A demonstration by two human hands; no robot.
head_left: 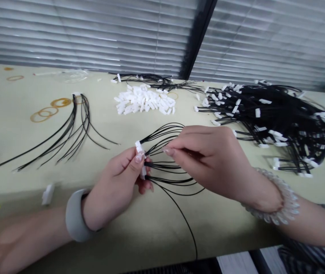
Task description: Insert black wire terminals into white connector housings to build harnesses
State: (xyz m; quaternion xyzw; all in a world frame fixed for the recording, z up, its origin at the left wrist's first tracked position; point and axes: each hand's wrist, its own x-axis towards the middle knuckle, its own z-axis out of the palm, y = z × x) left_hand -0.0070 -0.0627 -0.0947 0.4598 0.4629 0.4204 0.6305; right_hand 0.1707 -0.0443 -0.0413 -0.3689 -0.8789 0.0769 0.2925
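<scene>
Thumb and fingers of my left hand (126, 171) pinch a white connector housing (138, 146) near the middle of the table. From its right side fan several thin black wires (165, 167). My right hand (208, 152) has thumb and forefinger pinched together on one of these wires, a short way right of the housing. The other fingers of that hand are curled, and part of the bundle passes behind it. One wire (186, 220) hangs apart, curving down toward the table's front edge. The wire tips inside the housing are hidden.
Loose white housings (145, 99) lie heaped at the back middle. A big pile of black wire harnesses (276, 114) covers the right side. On the left rest another wired connector (76, 93), rubber bands (45, 112) and a single white housing (47, 195). Blinds (94, 34) stand behind the table.
</scene>
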